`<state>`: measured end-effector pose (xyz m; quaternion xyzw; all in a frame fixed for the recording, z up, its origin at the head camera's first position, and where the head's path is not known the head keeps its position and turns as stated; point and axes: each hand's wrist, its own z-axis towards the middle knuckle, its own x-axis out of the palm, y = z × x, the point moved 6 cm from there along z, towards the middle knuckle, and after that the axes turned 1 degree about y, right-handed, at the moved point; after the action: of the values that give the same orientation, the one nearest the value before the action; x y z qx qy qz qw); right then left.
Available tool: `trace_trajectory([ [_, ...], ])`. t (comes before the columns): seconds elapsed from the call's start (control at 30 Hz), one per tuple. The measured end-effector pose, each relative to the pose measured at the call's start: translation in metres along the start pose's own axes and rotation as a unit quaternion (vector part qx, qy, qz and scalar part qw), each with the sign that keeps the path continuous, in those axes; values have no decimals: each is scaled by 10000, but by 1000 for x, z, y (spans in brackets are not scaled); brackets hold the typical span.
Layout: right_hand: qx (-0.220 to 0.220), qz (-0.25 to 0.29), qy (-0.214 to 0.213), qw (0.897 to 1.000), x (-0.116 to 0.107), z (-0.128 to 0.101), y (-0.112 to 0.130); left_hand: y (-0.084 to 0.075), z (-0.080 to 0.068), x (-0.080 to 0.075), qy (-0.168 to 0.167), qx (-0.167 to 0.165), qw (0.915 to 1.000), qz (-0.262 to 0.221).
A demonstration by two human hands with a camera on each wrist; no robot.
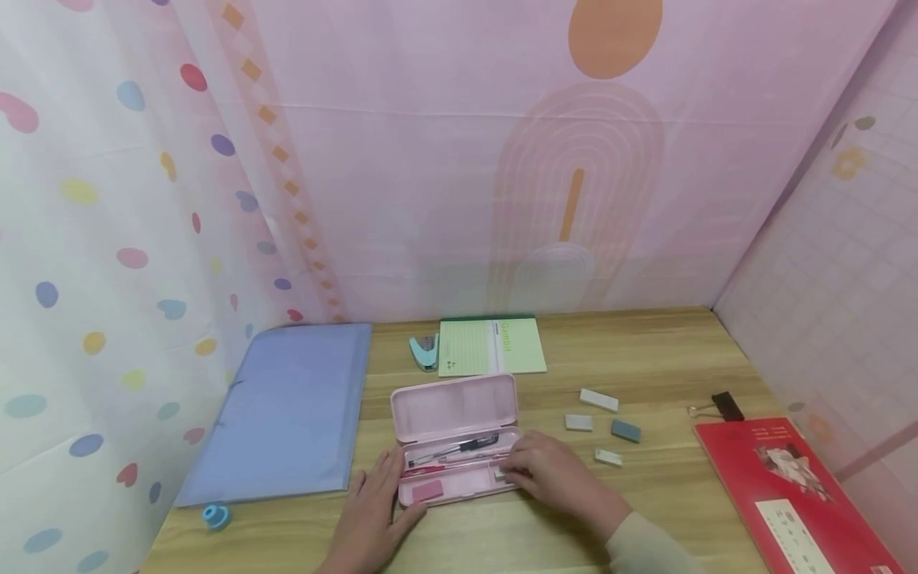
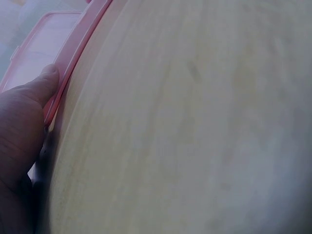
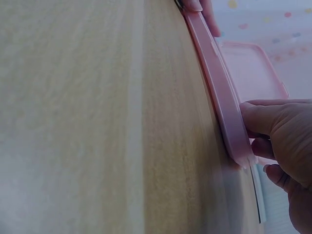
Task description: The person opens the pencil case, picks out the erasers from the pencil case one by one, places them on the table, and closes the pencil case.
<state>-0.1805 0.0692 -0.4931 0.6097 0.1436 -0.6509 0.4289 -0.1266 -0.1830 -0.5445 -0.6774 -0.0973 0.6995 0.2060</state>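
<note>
Pencil case [image 1: 459, 446] lengthwise left-right, lid rearward.

red booklet [image 1: 796, 498]: lower corner cut off by the frame edge, print too small to read. right hand [image 1: 555, 474]: fingers hide the pencil case [image 1: 459, 442] right end. left hand [image 1: 373, 514]: wrist cut off below. counter [image 2: 195, 136]: blurred in both wrist views.

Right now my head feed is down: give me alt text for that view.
Both hands are at an open pink pencil case on a wooden desk: left hand against its left end, right hand at its right end. Four erasers lie to the right, a blue folder to the left.
</note>
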Motion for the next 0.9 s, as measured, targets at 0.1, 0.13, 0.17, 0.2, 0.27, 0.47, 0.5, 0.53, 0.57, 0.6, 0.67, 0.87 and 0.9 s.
trace_trajectory([
  [0.1,29,27,110,9999,0,2,0,0,0,0,-47,26,10000,16],
  [0.13,39,34,133,9999,0,2,1,0,-1,0,-62,35,10000,30],
  [0.17,46,39,145,9999,0,2,1,0,-1,0,-80,44,9999,51],
  [0.2,48,36,148,9999,0,3,1,0,-1,0,-88,54,9999,63],
  [0.27,78,57,156,9998,1,3,0,0,-1,0,-92,59,9999,81],
  [0.47,128,159,160,9997,5,3,-2,-1,-1,-3,-98,40,9999,99],
  [0.5,142,168,175,9996,5,3,-2,-1,-1,-3,-120,51,9999,99],
  [0.53,152,179,188,9995,6,3,-2,-1,-2,-4,-154,67,9998,95],
  [0.57,157,169,194,9995,6,3,-2,-1,-2,-4,-179,79,9998,100],
  [0.6,164,164,199,9995,7,2,-3,-2,-2,-4,-215,108,9997,98],
  [0.67,173,130,196,9996,6,2,-3,-3,-2,-4,-225,117,9996,98],
  [0.87,102,-15,111,9999,4,2,-1,-3,0,-4,-140,93,9998,92],
  [0.9,101,-26,102,9999,4,2,-1,-3,0,-4,-122,81,9999,88],
])
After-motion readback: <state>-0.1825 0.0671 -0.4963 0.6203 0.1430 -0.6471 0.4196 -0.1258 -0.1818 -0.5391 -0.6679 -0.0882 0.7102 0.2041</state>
